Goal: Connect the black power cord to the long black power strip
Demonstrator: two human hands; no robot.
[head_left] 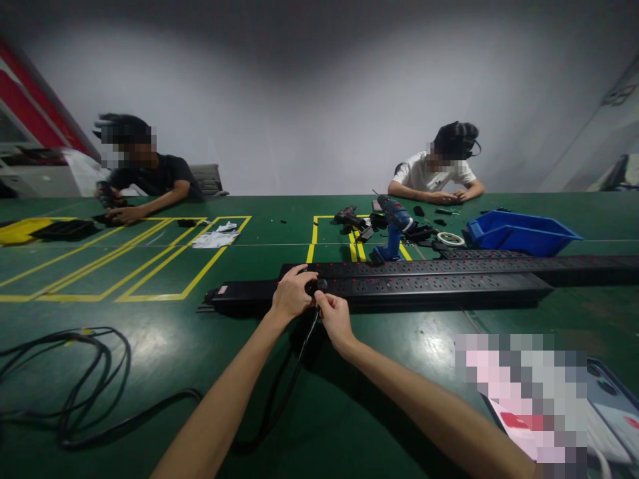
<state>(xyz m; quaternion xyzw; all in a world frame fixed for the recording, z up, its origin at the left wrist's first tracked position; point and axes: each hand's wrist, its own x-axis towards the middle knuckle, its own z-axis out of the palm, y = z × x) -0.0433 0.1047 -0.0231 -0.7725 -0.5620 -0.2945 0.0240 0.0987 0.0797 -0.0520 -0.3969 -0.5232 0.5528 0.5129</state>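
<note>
A long black power strip [424,286] with rows of sockets lies across the table in front of me. My left hand [293,291] is closed around a small black plug-like piece [319,286] over the strip, near its left part. Just right of it, my right hand [335,319] pinches where the black cable [305,349] meets that piece. My fingers cover much of the piece, so I cannot tell whether it sits in a socket. The cable runs down toward me, then left into loose coils [107,359] on the table.
More black power strips [574,269] lie behind the first. Beyond them are a blue cordless drill [393,226], a blue bin [524,233] and a roll of tape [450,239]. Two people sit across the green table [200,352]. A phone [614,399] lies at the right.
</note>
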